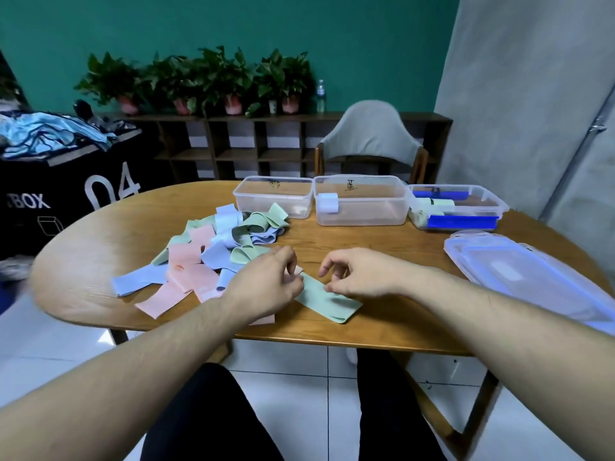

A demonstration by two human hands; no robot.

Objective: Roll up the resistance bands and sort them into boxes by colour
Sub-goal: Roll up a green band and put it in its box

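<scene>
A flat green band (329,302) lies on the wooden table (382,327) in front of me. My left hand (266,284) pinches its far end, fingers curled over it. My right hand (359,272) hovers beside it with fingers loosely curled, thumb tip touching the band's edge. A pile of pink, blue and green bands (213,254) lies to the left. Three clear boxes stand at the back: the left box (273,196) looks empty, the middle box (361,204) holds a rolled light-blue band (327,201), the right box (457,207) holds a rolled green band and blue items.
Stacked clear lids (532,277) lie at the right of the table. A grey chair (372,138) stands behind the boxes, with a shelf of potted plants (199,81) along the wall. A black crate (66,191) sits at the left.
</scene>
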